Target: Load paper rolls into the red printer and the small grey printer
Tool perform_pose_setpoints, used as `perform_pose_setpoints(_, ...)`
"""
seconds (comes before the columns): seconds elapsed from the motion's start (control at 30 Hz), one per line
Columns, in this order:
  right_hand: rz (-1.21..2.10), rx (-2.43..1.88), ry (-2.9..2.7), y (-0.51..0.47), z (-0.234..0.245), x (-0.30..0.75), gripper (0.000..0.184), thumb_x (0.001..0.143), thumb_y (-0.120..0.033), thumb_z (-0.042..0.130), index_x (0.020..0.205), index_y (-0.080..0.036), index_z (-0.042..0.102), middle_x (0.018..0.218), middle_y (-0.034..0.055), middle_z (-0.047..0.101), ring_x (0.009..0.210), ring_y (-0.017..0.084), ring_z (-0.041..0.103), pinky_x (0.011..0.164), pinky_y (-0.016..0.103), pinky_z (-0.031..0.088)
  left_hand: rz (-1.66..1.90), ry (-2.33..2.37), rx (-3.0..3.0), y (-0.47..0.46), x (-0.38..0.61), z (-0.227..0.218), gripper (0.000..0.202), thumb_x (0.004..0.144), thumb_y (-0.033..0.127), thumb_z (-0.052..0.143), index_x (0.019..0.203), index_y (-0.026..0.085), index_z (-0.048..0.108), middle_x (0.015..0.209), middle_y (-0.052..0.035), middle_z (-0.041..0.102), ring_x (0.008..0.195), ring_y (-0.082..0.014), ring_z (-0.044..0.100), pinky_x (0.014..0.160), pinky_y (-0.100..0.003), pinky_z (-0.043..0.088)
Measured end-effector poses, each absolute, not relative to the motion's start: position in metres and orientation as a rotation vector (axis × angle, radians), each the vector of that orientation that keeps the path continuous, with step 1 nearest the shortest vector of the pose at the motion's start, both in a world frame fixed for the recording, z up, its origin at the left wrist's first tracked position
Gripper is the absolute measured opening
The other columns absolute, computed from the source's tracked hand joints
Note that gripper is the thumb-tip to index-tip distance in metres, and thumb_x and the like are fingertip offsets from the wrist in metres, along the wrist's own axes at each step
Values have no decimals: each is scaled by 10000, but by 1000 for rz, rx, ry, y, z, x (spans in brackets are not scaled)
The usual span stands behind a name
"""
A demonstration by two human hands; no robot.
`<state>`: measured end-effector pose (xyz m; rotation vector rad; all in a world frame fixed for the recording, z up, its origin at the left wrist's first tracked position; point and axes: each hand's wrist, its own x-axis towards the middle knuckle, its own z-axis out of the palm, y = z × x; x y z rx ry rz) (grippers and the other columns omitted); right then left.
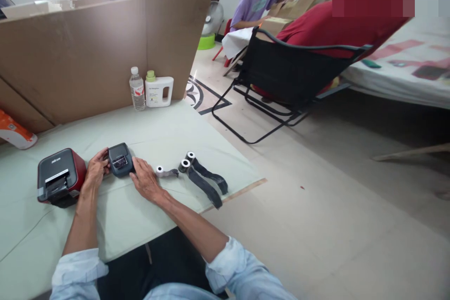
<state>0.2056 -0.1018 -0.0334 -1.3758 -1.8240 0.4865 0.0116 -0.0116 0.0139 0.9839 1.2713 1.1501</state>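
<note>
A small dark portable printer (120, 159) lies on the pale green tabletop, held between my two hands. My left hand (95, 168) has its fingers curled against the left side of it. Along its right edge rests my right hand (146, 180), with the thumb and fingers against the casing. Just left of my left hand stands a larger black and red printer (61, 176). To the right of my right hand is a small paper roll (160, 171) with a short greyish tail. Beyond it, two rolls (184, 164) trail long black strips toward the table edge.
A tall cardboard panel (87, 61) borders the table's far side. Before it stand a clear bottle (138, 90) and a white jug (160, 93); an orange bottle (16, 131) is at left. A folding chair (291, 63) with a person in red is at right; other people sit behind.
</note>
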Motion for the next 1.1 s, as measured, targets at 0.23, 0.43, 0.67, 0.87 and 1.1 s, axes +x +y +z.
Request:
perform_pose_setpoints(0.23, 465, -1354, -1801, -101, -37, 205, 608, 991, -199, 515, 1583, -100, 421, 1476, 221, 569, 1341, 322, 530, 1150, 529, 467, 1154, 1258, 999, -13, 11, 11, 731, 671, -25, 608, 1374, 161, 684, 1455, -173, 645, 498, -21, 536, 376, -148, 385)
perform_pose_setpoints(0.43, 479, -1326, -1759, -98, -41, 205, 596, 974, -189, 532, 1557, -90, 465, 1459, 225, 586, 1332, 331, 545, 1157, 536, 470, 1160, 1215, 1013, -15, 8, 6, 682, 685, 22, 661, 1348, 175, 698, 1448, -158, 648, 522, -26, 554, 424, -163, 472)
perform_pose_setpoints(0.67, 444, -1289, -1682, -96, -45, 205, 597, 980, -168, 498, 1574, -116, 460, 1442, 216, 598, 1334, 324, 543, 1175, 543, 457, 1159, 1175, 1024, -14, 11, 4, 663, 692, 25, 688, 1336, 181, 703, 1440, -152, 648, 535, -29, 557, 441, -170, 492)
perform_pose_setpoints(0.87, 439, -1323, -1674, -96, -48, 203, 592, 1004, -203, 483, 1588, -120, 443, 1443, 217, 592, 1325, 323, 546, 1169, 548, 460, 1140, 1204, 1018, -15, 14, 8, 670, 673, 13, 686, 1323, 171, 704, 1476, -163, 618, 541, -35, 573, 439, -184, 516)
perform_pose_setpoints(1.1, 428, -1333, -1673, -97, -49, 201, 593, 1005, -215, 478, 1588, -111, 441, 1463, 226, 587, 1332, 334, 540, 1165, 563, 449, 1153, 1208, 1012, -17, 16, 11, 689, 659, 2, 661, 1332, 148, 699, 1454, -181, 625, 524, -35, 573, 431, -193, 515)
